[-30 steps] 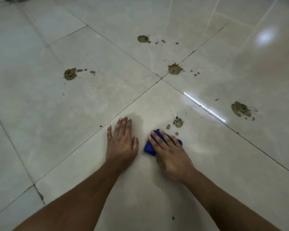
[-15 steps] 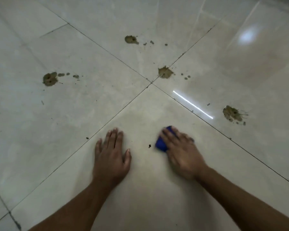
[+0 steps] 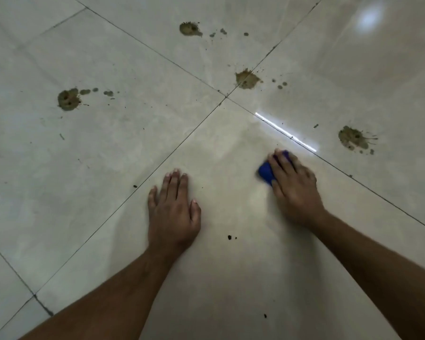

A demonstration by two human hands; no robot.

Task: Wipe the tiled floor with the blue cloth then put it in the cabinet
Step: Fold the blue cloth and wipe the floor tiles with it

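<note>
Nearest the camera, two bare forearms reach out over the tiled floor (image 3: 231,148), and small dark specks (image 3: 229,237) lie on the tile between them. The left hand (image 3: 173,212) is laid flat on the tile with its fingers (image 3: 174,179) straight and together, holding nothing; it seems to serve as a prop and is found in the same pose as a second ago. To its right and slightly farther out, the blue cloth (image 3: 265,173) is pressed against the floor under the right hand (image 3: 293,185), whose fingers (image 3: 284,163) are bent over the bunched cloth so that only its left edge and a little at the fingertips are seen. Compared with a second ago, the cloth has been carried to the right, well away from the left hand and up close to the tile joint (image 3: 353,176), and the small brown spot that lay just beyond the fingertips is no longer seen, so that patch is judged to be wiped. Beyond the joint, four brown stains remain: one to the right (image 3: 353,139), one at the crossing of the joints (image 3: 246,79), one far left (image 3: 68,99) and one farthest off (image 3: 189,28). Wiping is therefore judged far from finished, and no cabinet is in view.
</note>
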